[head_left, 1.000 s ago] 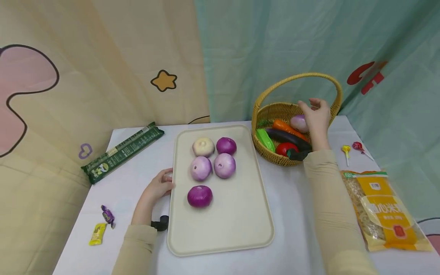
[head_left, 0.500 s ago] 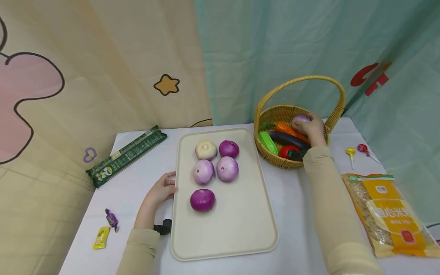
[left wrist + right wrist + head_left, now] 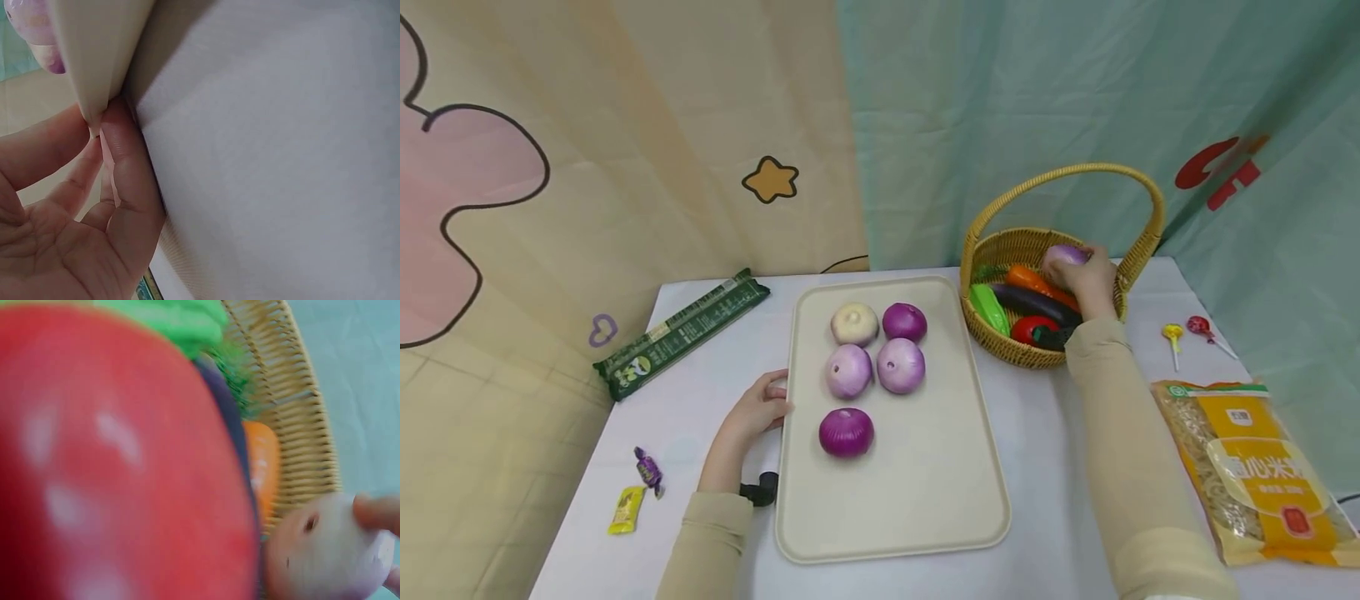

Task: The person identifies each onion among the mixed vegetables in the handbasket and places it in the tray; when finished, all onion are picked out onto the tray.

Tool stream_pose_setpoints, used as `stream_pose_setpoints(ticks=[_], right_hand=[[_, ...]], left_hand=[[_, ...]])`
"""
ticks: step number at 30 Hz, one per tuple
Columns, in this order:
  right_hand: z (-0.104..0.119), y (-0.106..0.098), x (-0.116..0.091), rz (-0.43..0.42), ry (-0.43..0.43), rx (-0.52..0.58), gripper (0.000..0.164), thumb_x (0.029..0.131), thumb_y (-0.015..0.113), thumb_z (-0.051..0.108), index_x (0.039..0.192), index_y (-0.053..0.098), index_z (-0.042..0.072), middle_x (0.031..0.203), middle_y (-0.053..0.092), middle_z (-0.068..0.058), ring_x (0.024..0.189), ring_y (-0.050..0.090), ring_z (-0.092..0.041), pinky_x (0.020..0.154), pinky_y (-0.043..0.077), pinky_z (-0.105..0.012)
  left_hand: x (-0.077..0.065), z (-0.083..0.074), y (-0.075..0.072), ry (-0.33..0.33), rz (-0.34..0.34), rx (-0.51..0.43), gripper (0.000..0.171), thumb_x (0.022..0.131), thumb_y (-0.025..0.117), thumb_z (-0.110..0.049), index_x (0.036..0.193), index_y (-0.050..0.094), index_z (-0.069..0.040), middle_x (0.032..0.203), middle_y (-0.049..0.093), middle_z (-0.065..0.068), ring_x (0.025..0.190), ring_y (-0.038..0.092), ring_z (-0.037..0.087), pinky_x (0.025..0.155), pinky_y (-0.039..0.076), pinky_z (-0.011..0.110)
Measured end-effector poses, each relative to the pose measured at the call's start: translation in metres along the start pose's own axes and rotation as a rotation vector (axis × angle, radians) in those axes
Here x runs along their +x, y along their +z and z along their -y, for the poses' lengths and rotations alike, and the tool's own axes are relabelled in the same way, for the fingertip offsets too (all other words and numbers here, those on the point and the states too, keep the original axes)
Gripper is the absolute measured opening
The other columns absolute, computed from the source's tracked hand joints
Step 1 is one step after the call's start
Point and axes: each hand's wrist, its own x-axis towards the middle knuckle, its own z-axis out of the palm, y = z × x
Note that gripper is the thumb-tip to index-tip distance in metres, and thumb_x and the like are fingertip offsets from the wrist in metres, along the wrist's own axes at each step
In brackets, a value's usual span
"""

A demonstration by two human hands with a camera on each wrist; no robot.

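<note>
My right hand [image 3: 1092, 279] reaches into the wicker basket [image 3: 1022, 357] and grips a pale purple onion [image 3: 1063, 255]. In the right wrist view a fingertip presses that onion [image 3: 328, 550] near the basket's rim. Around it lie an orange carrot [image 3: 1033, 282], a dark eggplant [image 3: 1037, 304], a green pepper [image 3: 989, 308] and a red tomato [image 3: 1030, 327], which looms large and blurred in the right wrist view. My left hand [image 3: 756, 412] pinches the left rim of a beige tray [image 3: 917, 492], between thumb and finger in the left wrist view. Several onions, among them a dark purple onion [image 3: 846, 432], sit on the tray.
The basket's tall handle [image 3: 1075, 169] arches over my right hand. A green packet [image 3: 685, 333] lies back left, with a purple candy [image 3: 648, 472] and a yellow candy [image 3: 627, 510] nearer. At right are two lollipops [image 3: 1172, 335] and a noodle bag [image 3: 1255, 475].
My right hand has come down from above the basket and taken hold of the onion, which now sits slightly higher than half a second ago. The left hand stays at the tray's rim.
</note>
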Motion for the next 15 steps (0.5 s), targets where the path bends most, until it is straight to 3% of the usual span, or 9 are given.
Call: stream_pose_setpoints(ticks=[7, 15], right_hand=[[0.022, -0.017, -0.031, 0.060, -0.048, 0.013, 0.081, 0.091, 0.055, 0.054, 0.153, 0.026, 0.009, 0.152, 0.033, -0.027, 0.132, 0.039, -0.041, 0.107, 0.038, -0.053], [0.030, -0.010, -0.103, 0.184, -0.166, 0.104, 0.074, 0.093, 0.059, 0.050, 0.150, 0.032, 0.011, 0.149, 0.037, -0.023, 0.132, 0.038, -0.037, 0.109, 0.037, -0.055]], left_hand=[[0.000, -0.002, -0.002, -0.001, 0.018, 0.006, 0.064, 0.093, 0.054, 0.001, 0.152, 0.031, -0.004, 0.121, 0.047, 0.021, 0.105, 0.056, 0.027, 0.090, 0.054, 0.039], [0.000, -0.003, -0.002, -0.010, 0.021, 0.011, 0.064, 0.093, 0.054, 0.001, 0.152, 0.031, -0.005, 0.119, 0.048, 0.019, 0.103, 0.056, 0.025, 0.090, 0.054, 0.038]])
